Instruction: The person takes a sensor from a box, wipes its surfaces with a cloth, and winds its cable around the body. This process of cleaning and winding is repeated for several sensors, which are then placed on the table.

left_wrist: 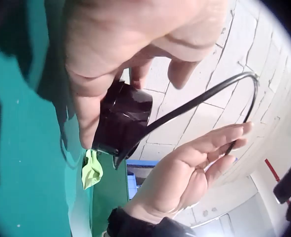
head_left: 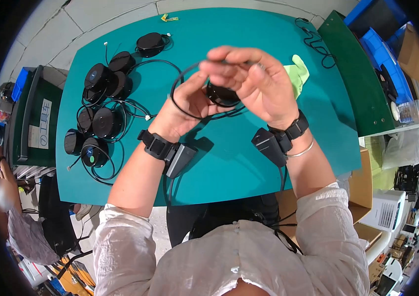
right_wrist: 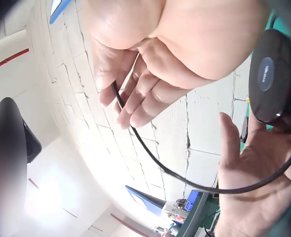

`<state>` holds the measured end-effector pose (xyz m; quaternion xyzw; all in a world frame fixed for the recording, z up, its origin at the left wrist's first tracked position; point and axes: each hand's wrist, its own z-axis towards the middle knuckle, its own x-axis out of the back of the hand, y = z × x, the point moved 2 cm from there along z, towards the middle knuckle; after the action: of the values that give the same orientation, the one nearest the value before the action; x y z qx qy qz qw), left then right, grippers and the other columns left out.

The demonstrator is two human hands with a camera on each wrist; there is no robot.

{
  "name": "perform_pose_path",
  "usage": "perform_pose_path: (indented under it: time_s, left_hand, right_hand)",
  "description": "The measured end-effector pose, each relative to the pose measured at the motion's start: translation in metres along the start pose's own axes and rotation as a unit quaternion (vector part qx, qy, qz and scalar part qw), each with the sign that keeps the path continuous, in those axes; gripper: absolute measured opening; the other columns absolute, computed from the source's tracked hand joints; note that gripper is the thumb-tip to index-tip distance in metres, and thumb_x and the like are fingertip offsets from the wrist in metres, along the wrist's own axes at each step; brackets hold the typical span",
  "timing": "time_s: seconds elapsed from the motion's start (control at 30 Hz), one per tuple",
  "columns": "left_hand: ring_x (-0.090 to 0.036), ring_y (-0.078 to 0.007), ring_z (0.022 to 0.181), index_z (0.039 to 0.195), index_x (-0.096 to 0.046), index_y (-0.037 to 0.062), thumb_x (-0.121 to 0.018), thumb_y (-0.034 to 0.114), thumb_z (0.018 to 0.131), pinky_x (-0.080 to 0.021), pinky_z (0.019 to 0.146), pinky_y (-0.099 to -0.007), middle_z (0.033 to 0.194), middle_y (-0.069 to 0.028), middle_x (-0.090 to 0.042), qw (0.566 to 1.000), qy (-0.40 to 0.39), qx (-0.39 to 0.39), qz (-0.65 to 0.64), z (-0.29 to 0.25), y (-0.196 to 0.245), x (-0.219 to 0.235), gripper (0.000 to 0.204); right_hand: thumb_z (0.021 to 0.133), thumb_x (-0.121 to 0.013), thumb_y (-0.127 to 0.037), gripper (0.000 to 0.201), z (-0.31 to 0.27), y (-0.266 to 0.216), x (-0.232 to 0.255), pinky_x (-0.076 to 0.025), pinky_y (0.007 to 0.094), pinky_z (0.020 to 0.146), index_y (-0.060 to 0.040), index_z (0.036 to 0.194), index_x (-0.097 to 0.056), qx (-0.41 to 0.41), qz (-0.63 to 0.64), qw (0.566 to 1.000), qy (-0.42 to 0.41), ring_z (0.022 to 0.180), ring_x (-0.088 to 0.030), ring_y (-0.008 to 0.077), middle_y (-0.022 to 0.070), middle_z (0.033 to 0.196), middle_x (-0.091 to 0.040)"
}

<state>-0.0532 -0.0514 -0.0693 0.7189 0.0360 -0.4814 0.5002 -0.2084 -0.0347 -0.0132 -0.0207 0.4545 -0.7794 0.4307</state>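
Note:
My left hand (head_left: 187, 106) holds a round black puck-shaped device (left_wrist: 125, 116), fingers about its sides and the thumb standing off it. An oval label (right_wrist: 265, 74) shows on the device's face in the right wrist view. From the device a black cable (right_wrist: 200, 188) runs in a wide loop to my right hand (head_left: 263, 86). There the thumb and fingertips pinch the cable, as the right wrist view shows. Both hands are raised over the green table (head_left: 239, 163). In the head view the right fingers partly cover the device.
Several more black devices (head_left: 108, 123) with cables lie at the table's left. Another device (head_left: 150, 44) sits farther back. A light green cloth (head_left: 296, 74) lies right of my hands, and a loose black cable (head_left: 320, 47) at the back right. Dark green cabinets (head_left: 352, 84) flank the table.

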Motion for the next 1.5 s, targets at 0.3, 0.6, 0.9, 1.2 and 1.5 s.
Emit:
perform_pose_path:
  time_s: [0.3,0.6,0.9,1.2,1.5]
  left_hand:
    - [-0.053,-0.0324,0.121,0.138,-0.039,-0.0023,-0.014,0.075,0.089,-0.043,0.099,-0.0572,0.134,-0.0169,-0.049,0.992,-0.055,0.110,-0.028,-0.001,-0.007,-0.013,0.095]
    - [-0.051,-0.0355,0.123,0.142,-0.032,-0.0022,-0.038,0.062,0.093,-0.043,0.099,-0.0564,0.136,-0.0200,-0.047,0.991,-0.117,0.047,-0.051,0.001,0.004,-0.004,0.081]
    - [-0.053,-0.0316,0.121,0.141,-0.034,0.0032,-0.060,-0.002,0.082,-0.044,0.103,-0.0514,0.133,-0.0151,-0.049,0.998,-0.033,-0.037,0.033,-0.002,0.013,-0.004,0.065]
    - [-0.049,-0.0319,0.126,0.140,-0.035,0.0042,-0.062,-0.001,0.084,-0.042,0.106,-0.0521,0.136,-0.0158,-0.047,0.990,0.019,-0.132,0.044,-0.003,0.025,0.002,0.062]
    - [-0.054,-0.0287,0.118,0.132,-0.040,-0.0006,-0.062,0.005,0.089,-0.046,0.102,-0.0516,0.126,-0.0152,-0.052,0.990,0.078,-0.118,0.015,-0.004,0.024,0.010,0.049]
  right_hand:
    - [0.097,-0.053,-0.017,0.034,0.004,-0.009,0.027,-0.045,0.0351,0.101,0.0033,0.124,-0.055,0.032,-0.104,0.975,0.195,0.122,-0.054,0.0283,0.0146,0.127,-0.057]
    - [0.098,-0.051,-0.017,0.033,-0.002,-0.013,0.060,-0.043,0.0365,0.104,0.0050,0.123,-0.054,-0.025,-0.190,0.940,0.281,0.121,-0.054,0.0290,0.0159,0.124,-0.058]
    - [0.098,-0.053,-0.019,0.030,-0.006,-0.006,0.060,-0.049,0.0339,0.095,0.0033,0.117,-0.060,-0.036,-0.201,0.931,0.302,0.107,-0.064,0.0257,0.0140,0.113,-0.064]
    - [0.098,-0.053,-0.022,0.030,-0.006,-0.001,0.052,-0.052,0.0344,0.087,0.0034,0.112,-0.062,-0.034,-0.246,0.933,0.259,0.098,-0.067,0.0257,0.0149,0.108,-0.066]
    - [0.098,-0.053,-0.024,0.029,-0.012,-0.010,0.063,-0.053,0.0313,0.076,0.0022,0.104,-0.063,0.039,-0.215,0.905,0.364,0.081,-0.066,0.0200,0.0123,0.096,-0.066]
